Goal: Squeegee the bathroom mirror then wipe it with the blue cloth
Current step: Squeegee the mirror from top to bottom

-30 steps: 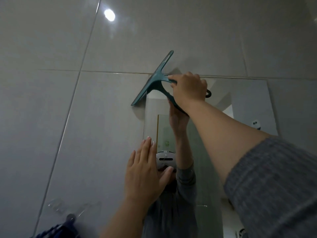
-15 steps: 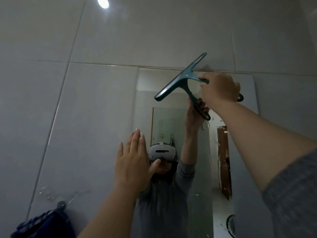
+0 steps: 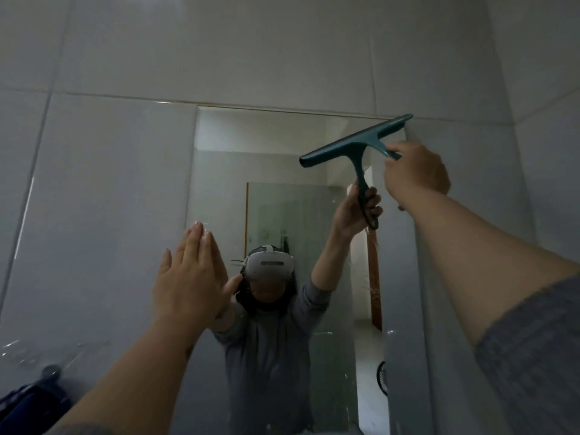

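The bathroom mirror [image 3: 282, 146] is set in a grey tiled wall. My right hand [image 3: 416, 172] is shut on the handle of a teal squeegee [image 3: 354, 144], whose blade lies tilted against the mirror's top right corner. My left hand [image 3: 191, 274] is open and flat, fingers together, pressed near the mirror's left edge. A blue cloth [image 3: 22, 406] hangs at the bottom left from a hook on the wall. The mirror reflects a person with a headset and both raised arms.
Large glossy grey wall tiles [image 3: 103, 199] surround the mirror. A clear wall hook [image 3: 50, 370] sits low on the left above the cloth. The wall turns a corner [image 3: 518, 120] at the right, close to the squeegee.
My right hand has carried the squeegee along the mirror's top from the left corner to the right corner. My left hand has stayed flat near the left edge.
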Tool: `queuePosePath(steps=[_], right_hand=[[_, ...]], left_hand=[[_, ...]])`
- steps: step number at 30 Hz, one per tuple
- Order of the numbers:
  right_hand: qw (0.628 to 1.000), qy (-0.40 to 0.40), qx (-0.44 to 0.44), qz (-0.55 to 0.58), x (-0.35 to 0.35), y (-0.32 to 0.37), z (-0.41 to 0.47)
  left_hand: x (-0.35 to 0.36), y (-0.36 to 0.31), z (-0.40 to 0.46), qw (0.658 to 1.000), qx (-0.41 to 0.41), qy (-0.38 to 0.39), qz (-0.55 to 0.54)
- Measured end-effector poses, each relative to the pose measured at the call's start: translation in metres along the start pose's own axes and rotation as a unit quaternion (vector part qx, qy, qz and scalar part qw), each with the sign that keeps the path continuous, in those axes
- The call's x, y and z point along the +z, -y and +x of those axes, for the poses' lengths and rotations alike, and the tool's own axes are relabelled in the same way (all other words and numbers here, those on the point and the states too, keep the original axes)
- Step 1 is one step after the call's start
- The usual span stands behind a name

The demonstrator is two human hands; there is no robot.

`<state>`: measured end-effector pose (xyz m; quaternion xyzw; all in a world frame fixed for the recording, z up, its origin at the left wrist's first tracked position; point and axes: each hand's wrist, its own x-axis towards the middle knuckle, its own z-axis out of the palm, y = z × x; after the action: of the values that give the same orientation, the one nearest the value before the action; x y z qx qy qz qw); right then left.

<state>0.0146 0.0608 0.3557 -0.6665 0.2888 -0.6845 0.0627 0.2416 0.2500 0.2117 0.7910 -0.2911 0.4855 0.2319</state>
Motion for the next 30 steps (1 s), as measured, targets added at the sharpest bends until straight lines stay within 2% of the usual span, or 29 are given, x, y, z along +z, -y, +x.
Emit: queuePosePath(steps=[6, 8, 10, 14, 18, 24, 30], right_hand=[[0.999, 0.006, 0.011, -0.029, -0.006, -0.012, -0.016], [0.999, 0.009, 0.029, 0.008, 0.001, -0.014, -0.021], [0.993, 0.019, 0.073, 0.094, 0.009, -0.013, -0.028], [0.96, 0.022, 0.168, 0.222, 0.021, -0.006, -0.04], [0.923, -0.01, 0.229, 0.311, 0.032, 0.006, -0.051], [0.88, -0.04, 0.287, 0.377, 0.044, 0.025, -0.074], [0.848, -0.016, 0.316, 0.425, 0.046, 0.044, -0.096]], left_hand=[[-0.005, -0.002, 0.0, 1.0, 0.003, 0.013, -0.004], [-0.006, -0.001, 0.0, 1.0, 0.004, 0.008, -0.007], [-0.006, -0.001, -0.003, 1.0, 0.001, 0.001, -0.02], [-0.004, 0.0, -0.013, 0.999, -0.021, -0.011, -0.036], [0.002, 0.004, -0.023, 0.999, -0.009, 0.001, -0.033], [0.009, 0.005, -0.029, 0.999, 0.002, 0.019, -0.045], [0.01, 0.002, -0.027, 0.999, 0.002, 0.028, -0.036]])
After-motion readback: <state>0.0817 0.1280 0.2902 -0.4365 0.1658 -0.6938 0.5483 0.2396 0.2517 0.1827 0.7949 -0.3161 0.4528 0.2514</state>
